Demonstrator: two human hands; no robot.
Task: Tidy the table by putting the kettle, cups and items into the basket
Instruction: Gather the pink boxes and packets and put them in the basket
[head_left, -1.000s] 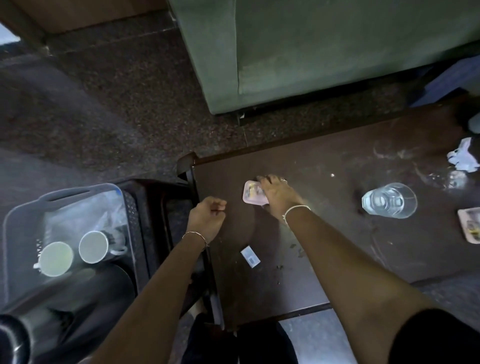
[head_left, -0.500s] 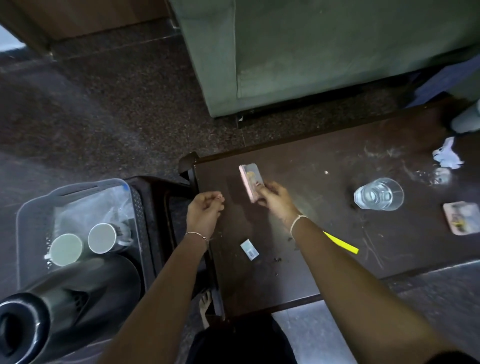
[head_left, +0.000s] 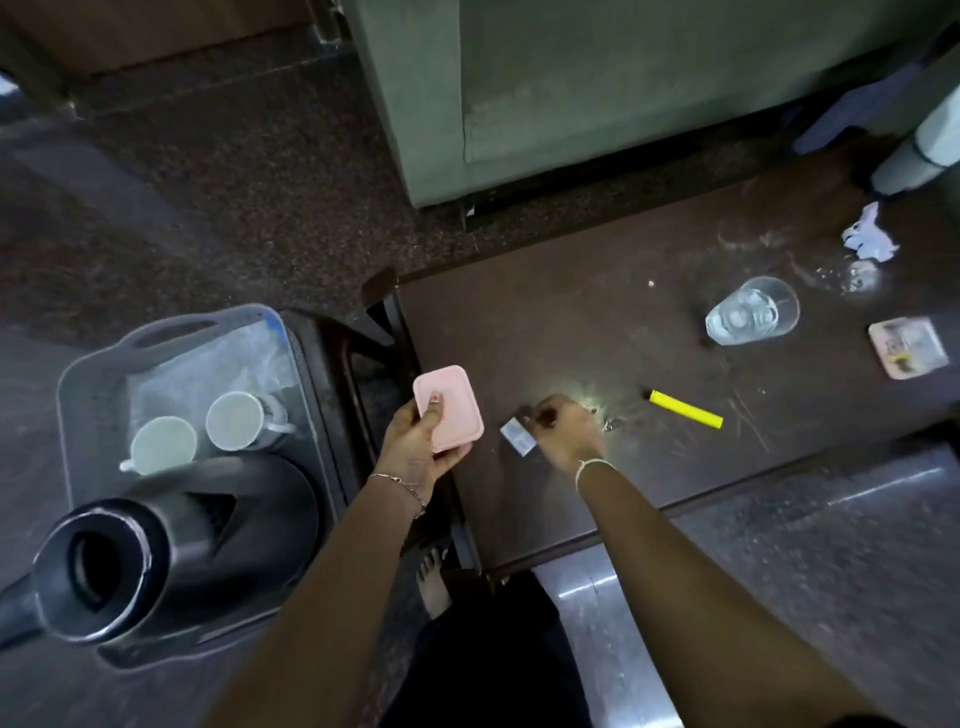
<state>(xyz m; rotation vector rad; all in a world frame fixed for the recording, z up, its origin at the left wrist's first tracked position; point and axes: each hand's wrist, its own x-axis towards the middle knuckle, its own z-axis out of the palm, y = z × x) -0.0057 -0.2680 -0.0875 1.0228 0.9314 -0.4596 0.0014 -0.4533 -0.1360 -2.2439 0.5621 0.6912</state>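
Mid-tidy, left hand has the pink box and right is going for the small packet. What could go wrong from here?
1. The left hand grips the pink box by one end only, beyond the table edge; it could slip to the floor.
2. The small packet lies flat, so the right hand may fumble pinching it up.
3. The glass seems to hold water; it could spill if knocked or when put in the basket beside the kettle.

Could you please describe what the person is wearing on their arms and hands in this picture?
Both forearms are bare, with no sleeves over them. The left hand has a thin chain bracelet at the wrist and red polish on the thumbnail. The right hand has a pale, thread-like band around the wrist. No gloves or watch are visible.
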